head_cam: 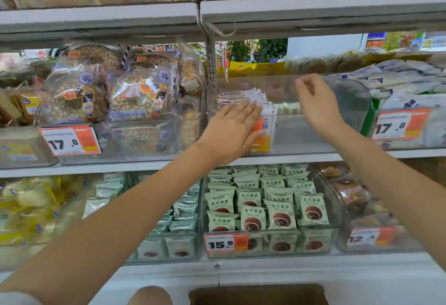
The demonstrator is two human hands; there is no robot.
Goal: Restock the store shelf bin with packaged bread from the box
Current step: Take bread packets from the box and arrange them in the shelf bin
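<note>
Flat and spread, the left hand [233, 127] presses its straight fingers against the outside of the clear shelf bin [313, 133], over the row of packaged bread [241, 98] standing on edge at the bin's left end; whether skin meets plastic or packet cannot be told. Its thumb lies across an orange-and-white packet [264, 133] at the front of that row. About six or seven white packet edges fan out above the fingertips; the exact count is blurred. Right hand [313, 102] hovers over the bin's open top, fingers loosely curled and holding nothing. Most of the bin to the right of the row is bare. One brown cardboard box [258, 295] sits at the bottom edge, below the shelves. Four orange price tags show nearby: two reading 17.8 [70, 141], one 15.8 [225, 244], one 12-something [369, 238].
</note>
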